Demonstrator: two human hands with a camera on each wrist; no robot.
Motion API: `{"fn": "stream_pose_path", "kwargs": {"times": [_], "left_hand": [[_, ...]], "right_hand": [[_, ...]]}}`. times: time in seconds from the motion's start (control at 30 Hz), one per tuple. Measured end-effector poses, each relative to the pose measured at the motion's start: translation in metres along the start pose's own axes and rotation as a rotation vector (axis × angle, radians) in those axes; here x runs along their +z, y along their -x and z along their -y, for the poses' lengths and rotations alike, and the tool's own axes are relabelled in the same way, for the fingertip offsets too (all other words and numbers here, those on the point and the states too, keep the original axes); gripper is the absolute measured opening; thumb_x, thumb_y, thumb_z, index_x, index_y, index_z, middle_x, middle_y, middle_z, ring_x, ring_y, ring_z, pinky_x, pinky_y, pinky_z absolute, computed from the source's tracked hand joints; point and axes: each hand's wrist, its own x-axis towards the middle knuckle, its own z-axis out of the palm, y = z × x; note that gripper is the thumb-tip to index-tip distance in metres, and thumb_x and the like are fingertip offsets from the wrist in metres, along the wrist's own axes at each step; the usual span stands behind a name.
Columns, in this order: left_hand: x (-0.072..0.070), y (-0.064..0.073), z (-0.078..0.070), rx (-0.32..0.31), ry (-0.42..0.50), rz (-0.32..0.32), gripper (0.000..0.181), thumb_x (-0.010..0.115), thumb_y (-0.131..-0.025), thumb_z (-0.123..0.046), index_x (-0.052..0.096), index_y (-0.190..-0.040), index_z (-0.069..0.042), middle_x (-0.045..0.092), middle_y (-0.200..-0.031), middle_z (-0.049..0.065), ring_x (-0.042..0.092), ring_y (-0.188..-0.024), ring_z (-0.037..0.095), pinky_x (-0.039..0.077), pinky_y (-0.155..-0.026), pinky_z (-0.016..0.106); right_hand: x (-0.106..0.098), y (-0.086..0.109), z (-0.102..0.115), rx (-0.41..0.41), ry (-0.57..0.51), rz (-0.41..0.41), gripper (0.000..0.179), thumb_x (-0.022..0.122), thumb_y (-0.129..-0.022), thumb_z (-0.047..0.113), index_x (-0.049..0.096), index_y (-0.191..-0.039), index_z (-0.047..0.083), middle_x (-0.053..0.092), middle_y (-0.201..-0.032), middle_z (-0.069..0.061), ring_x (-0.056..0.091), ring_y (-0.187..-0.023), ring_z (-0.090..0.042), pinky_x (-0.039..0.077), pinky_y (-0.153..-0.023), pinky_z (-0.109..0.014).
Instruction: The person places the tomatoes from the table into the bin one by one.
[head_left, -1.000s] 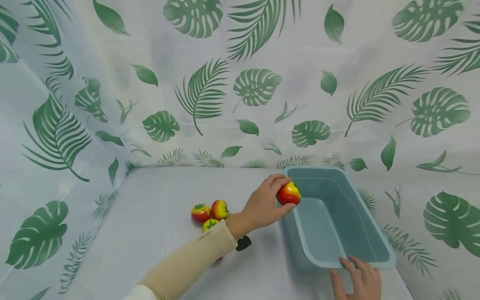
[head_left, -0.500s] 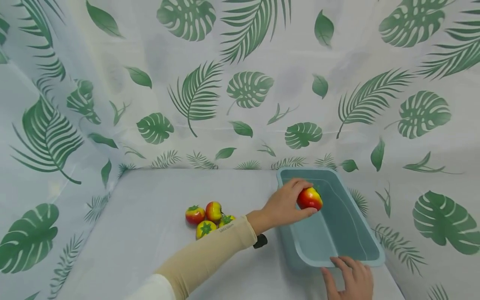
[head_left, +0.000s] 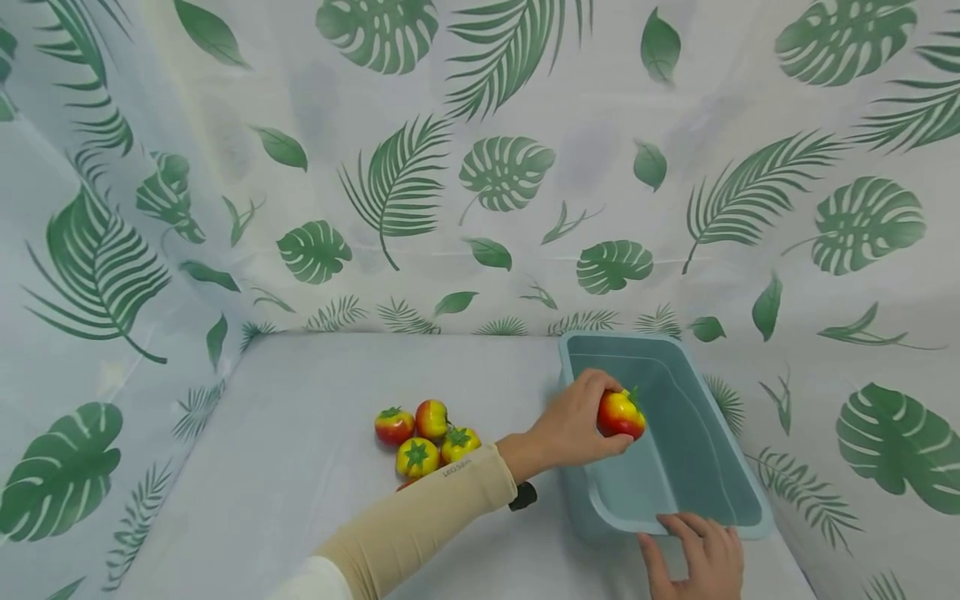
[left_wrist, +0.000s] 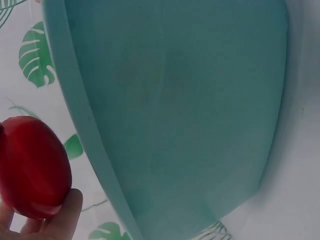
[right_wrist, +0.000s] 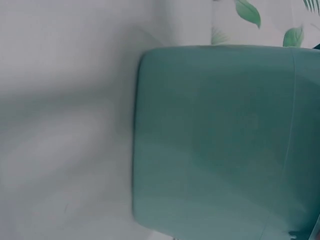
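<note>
My left hand [head_left: 573, 425] holds a glossy red and yellow tomato [head_left: 621, 416] with a green leafy top, thumb on its near side and fingers on its far side. It is over the left part of a pale blue plastic basin [head_left: 731, 433]. In the left wrist view the tomato [left_wrist: 35, 170] shows its red side, with fingertips below it and the basin's wall [left_wrist: 180, 110] to the right. At the basin's near edge my right hand [head_left: 701, 554] grips the rim, fingers over the top and thumb outside. The right wrist view shows the basin's outer wall [right_wrist: 215, 140], the hand mostly hidden.
Several similar red and yellow tomatoes [head_left: 417, 457] lie in a cluster on the white table [head_left: 300, 433], partly covered by the left forearm's beige sleeve [head_left: 427, 517]. A black object [head_left: 522, 497] shows at the left wrist. A leaf-printed curtain [head_left: 525, 275] surrounds the table.
My left hand has carried the tomato right, from the basin's left rim to over its inside, then slightly lower. My right hand has stayed at the near rim.
</note>
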Motion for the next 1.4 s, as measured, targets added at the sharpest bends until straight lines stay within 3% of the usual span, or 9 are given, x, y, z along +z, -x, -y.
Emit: {"fn": "stream_pose_path", "kwargs": {"times": [0.23, 0.37, 0.5, 0.67, 0.87, 0.97, 1.2, 1.3, 1.4], "left_hand": [[0.005, 0.004, -0.002, 0.029, 0.028, -0.028, 0.057, 0.076, -0.082, -0.025, 0.038, -0.121, -0.010, 0.041, -0.123, 0.005, 0.046, -0.103, 0.008, 0.036, -0.084, 0.003], [0.009, 0.005, -0.005, 0.029, 0.043, -0.016, 0.056, 0.076, -0.082, -0.025, 0.036, -0.120, -0.010, 0.038, -0.122, 0.005, 0.045, -0.103, 0.009, 0.037, -0.082, 0.004], [0.013, 0.007, -0.006, 0.021, 0.047, 0.013, 0.061, 0.075, -0.083, -0.026, 0.034, -0.126, -0.010, 0.036, -0.125, 0.005, 0.043, -0.106, 0.009, 0.036, -0.084, 0.004], [0.012, 0.012, -0.002, 0.007, 0.034, 0.047, 0.073, 0.073, -0.084, -0.034, 0.030, -0.140, -0.012, 0.036, -0.136, 0.003, 0.043, -0.111, 0.006, 0.037, -0.089, 0.006], [0.006, 0.018, 0.006, 0.016, 0.026, 0.071, 0.075, 0.068, -0.089, -0.040, 0.028, -0.146, -0.014, 0.032, -0.146, -0.001, 0.037, -0.130, 0.007, 0.037, -0.102, 0.017], [0.001, 0.025, 0.010, -0.015, 0.054, 0.061, 0.074, 0.067, -0.089, -0.042, 0.029, -0.147, -0.016, 0.031, -0.148, -0.003, 0.038, -0.131, 0.006, 0.040, -0.100, 0.019], [-0.029, 0.057, 0.034, -0.088, 0.130, -0.070, 0.069, 0.067, -0.090, -0.037, 0.032, -0.146, -0.017, 0.033, -0.149, -0.001, 0.037, -0.134, 0.011, 0.041, -0.105, 0.032], [-0.047, 0.085, 0.056, -0.133, 0.192, -0.178, 0.067, 0.068, -0.091, -0.030, 0.033, -0.145, -0.014, 0.036, -0.147, 0.001, 0.039, -0.131, 0.015, 0.041, -0.106, 0.035], [-0.064, 0.120, 0.080, -0.236, 0.210, -0.307, 0.065, 0.070, -0.089, -0.025, 0.035, -0.143, -0.014, 0.039, -0.144, 0.001, 0.043, -0.128, 0.018, 0.040, -0.107, 0.038]], "right_hand": [[0.006, 0.006, -0.001, 0.015, -0.039, -0.078, 0.063, 0.060, -0.088, 0.060, 0.071, -0.082, -0.002, 0.062, -0.082, -0.021, 0.048, -0.071, -0.035, 0.024, -0.069, -0.036], [0.004, 0.010, 0.001, 0.036, -0.033, -0.069, 0.065, 0.059, -0.088, 0.060, 0.070, -0.082, -0.004, 0.062, -0.085, -0.023, 0.048, -0.074, -0.038, 0.024, -0.073, -0.034], [-0.003, 0.013, 0.009, 0.142, -0.014, 0.023, 0.057, 0.067, -0.087, 0.050, 0.070, -0.087, -0.006, 0.061, -0.092, -0.025, 0.049, -0.085, -0.043, 0.032, -0.090, -0.052], [-0.005, 0.012, 0.016, 0.207, -0.026, 0.077, 0.034, 0.078, -0.075, 0.021, 0.069, -0.090, -0.008, 0.061, -0.095, -0.027, 0.048, -0.090, -0.047, 0.024, -0.099, -0.071], [0.001, 0.010, 0.012, 0.128, -0.057, 0.020, 0.048, 0.071, -0.085, 0.038, 0.069, -0.087, -0.010, 0.060, -0.090, -0.029, 0.049, -0.080, -0.043, 0.030, -0.080, -0.064], [0.001, 0.009, 0.010, 0.097, -0.042, 0.027, 0.040, 0.077, -0.079, 0.029, 0.070, -0.086, -0.009, 0.061, -0.086, -0.028, 0.050, -0.075, -0.040, 0.029, -0.071, -0.055], [-0.004, 0.011, 0.016, 0.213, -0.012, 0.085, 0.034, 0.084, -0.067, 0.014, 0.071, -0.091, -0.007, 0.063, -0.092, -0.027, 0.052, -0.085, -0.043, 0.029, -0.087, -0.068], [-0.004, 0.010, 0.019, 0.224, -0.018, 0.084, 0.034, 0.083, -0.067, 0.013, 0.071, -0.091, -0.007, 0.063, -0.091, -0.027, 0.051, -0.084, -0.043, 0.029, -0.085, -0.067], [-0.003, 0.009, 0.019, 0.203, -0.001, 0.092, 0.033, 0.083, -0.066, 0.013, 0.071, -0.089, -0.007, 0.064, -0.087, -0.026, 0.052, -0.078, -0.040, 0.029, -0.074, -0.057]]}}
